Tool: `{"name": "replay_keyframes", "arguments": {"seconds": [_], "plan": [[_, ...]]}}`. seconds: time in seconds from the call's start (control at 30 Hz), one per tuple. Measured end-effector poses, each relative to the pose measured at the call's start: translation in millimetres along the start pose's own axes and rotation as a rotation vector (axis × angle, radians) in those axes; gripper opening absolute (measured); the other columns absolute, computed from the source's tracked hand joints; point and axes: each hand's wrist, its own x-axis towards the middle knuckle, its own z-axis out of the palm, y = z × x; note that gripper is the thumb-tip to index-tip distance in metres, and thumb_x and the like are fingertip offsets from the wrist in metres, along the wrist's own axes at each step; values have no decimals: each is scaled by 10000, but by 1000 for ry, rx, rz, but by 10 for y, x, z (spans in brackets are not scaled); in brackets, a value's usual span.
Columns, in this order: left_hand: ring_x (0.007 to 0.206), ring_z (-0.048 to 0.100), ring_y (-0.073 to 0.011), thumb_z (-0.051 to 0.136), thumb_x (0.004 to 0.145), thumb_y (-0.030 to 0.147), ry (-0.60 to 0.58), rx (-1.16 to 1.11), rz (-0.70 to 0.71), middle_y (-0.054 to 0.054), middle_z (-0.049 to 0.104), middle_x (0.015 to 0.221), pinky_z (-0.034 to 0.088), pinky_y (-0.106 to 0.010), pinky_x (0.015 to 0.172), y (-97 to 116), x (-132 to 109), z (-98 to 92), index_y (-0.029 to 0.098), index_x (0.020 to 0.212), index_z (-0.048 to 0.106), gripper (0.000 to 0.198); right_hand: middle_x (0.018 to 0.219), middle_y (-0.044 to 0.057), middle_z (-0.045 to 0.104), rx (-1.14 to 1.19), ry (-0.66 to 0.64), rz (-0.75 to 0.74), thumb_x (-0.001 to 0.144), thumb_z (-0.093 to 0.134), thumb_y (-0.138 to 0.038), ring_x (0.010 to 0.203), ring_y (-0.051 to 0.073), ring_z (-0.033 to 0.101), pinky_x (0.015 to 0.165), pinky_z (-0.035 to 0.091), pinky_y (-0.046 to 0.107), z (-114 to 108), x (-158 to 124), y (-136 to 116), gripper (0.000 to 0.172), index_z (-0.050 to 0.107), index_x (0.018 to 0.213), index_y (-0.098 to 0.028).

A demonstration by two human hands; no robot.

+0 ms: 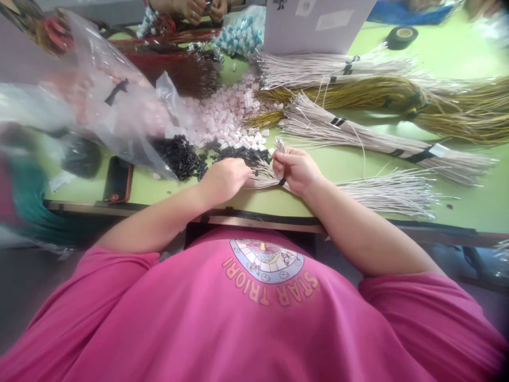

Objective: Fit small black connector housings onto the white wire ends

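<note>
Near the table's front edge, my right hand point(296, 168) is closed on the ends of some thin white wires, whose tips stick up above the fingers. A white wire bundle point(392, 192) with a black tie lies under and beside that hand and fans out to the right. My left hand point(227, 180) is closed at the left ends of the same wires; whatever its fingers pinch is hidden. Just behind my hands lie small black connectors point(181, 156), with a heap of pale pink-white connectors point(234, 114) farther back.
Further white wire bundles point(358, 130) and yellow wires point(369, 93) cover the right side. Black tape point(401, 37) lies behind them. A clear plastic bag point(115, 95) and a phone point(118, 179) are at the left. Another person's hands point(202, 9) show at the top.
</note>
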Motion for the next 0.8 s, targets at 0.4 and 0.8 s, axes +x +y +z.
{"name": "replay_keyframes", "arguments": {"seconds": [0.4, 0.8], "plan": [[764, 571, -203, 488, 792, 270, -205, 42, 9, -77, 638, 766, 427, -333, 697, -67, 320, 172, 146, 799, 656, 209, 464, -25, 511, 34, -1, 74, 619, 666, -241, 387, 73, 424, 392, 307, 217, -36, 45, 6, 180, 574, 722, -125], [815, 564, -167, 459, 757, 164, -154, -249, -101, -49, 631, 846, 437, -285, 766, -91, 331, 87, 168, 866, 694, 260, 498, -3, 553, -70, -11, 58, 607, 674, -219, 425, 72, 450, 411, 312, 202, 15, -2, -14, 172, 611, 723, -110]]}}
